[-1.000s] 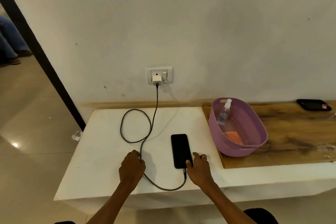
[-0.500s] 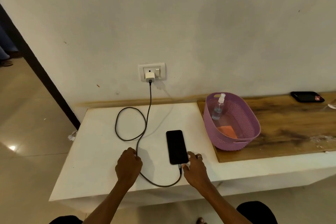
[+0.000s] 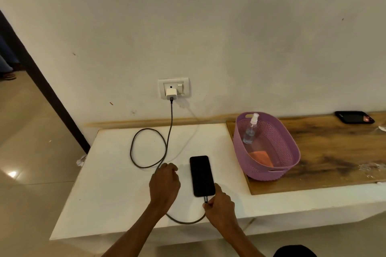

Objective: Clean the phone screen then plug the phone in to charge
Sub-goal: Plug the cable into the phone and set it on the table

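One black smartphone (image 3: pixel 202 175) lies flat, screen up, on the white table (image 3: pixel 108 183), lengthwise toward the wall, near the front edge. One dark braided charging cable (image 3: pixel 146 148) runs from one white charger adapter (image 3: pixel 171 94) seated in one wall socket plate (image 3: pixel 173 87) at 12 o'clock of the phone, makes a single loop on the table at 10 o'clock, passes under the left hand and curves round to the phone's near end. One cable plug (image 3: pixel 206 199) sits at the phone's bottom port, at 6 o'clock. Right hand (image 3: pixel 220 207): fingers curled narrow, pinching the plug at the phone's lower edge. Left hand (image 3: pixel 165 183): loosely fisted, knuckles up, resting over the cable at 9 o'clock of the phone; whether it grips the cable cannot be told. One purple perforated basket (image 3: pixel 290 165) stands at 2 o'clock on the wooden board (image 3: pixel 334 152), holding one clear spray bottle (image 3: pixel 250 131) leaning against its far wall and one orange cloth (image 3: pixel 261 157) on its floor. One second dark phone-like device (image 3: pixel 354 117) lies at the board's far right.
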`<state>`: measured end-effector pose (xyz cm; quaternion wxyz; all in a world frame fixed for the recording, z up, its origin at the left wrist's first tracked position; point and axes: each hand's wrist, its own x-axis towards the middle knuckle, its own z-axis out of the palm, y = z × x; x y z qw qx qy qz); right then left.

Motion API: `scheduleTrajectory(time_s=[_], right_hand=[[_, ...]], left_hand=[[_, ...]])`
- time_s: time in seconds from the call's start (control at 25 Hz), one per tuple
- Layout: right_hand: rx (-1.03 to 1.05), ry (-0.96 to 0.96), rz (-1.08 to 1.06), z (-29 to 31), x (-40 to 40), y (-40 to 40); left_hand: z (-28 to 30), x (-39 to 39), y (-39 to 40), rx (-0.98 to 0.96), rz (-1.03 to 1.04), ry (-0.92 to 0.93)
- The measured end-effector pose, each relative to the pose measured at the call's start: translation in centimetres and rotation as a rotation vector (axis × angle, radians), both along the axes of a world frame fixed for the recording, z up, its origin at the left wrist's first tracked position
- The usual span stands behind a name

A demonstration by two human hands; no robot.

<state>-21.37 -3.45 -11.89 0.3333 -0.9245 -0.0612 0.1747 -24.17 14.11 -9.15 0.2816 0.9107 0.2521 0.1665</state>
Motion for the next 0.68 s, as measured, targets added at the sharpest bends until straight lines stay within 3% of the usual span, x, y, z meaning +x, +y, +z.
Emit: scheduleTrajectory(time_s=[0.2,0.44,0.68], right_hand=[[-0.007,-0.001,-0.008,-0.5,0.2,0.1],[-0.023,-0.034,-0.061,-0.5,0.1,0.7],[-0.221,-0.138,-0.061,-0.5,0.7,2.0]], left_hand=[[1.7,2.7,3.1,0.091,0.109,-0.205],[1.3,4.5,4.0,-0.085,0.069,-0.157],[1.1,5.4,4.5,-0.302,0.119,-0.222]])
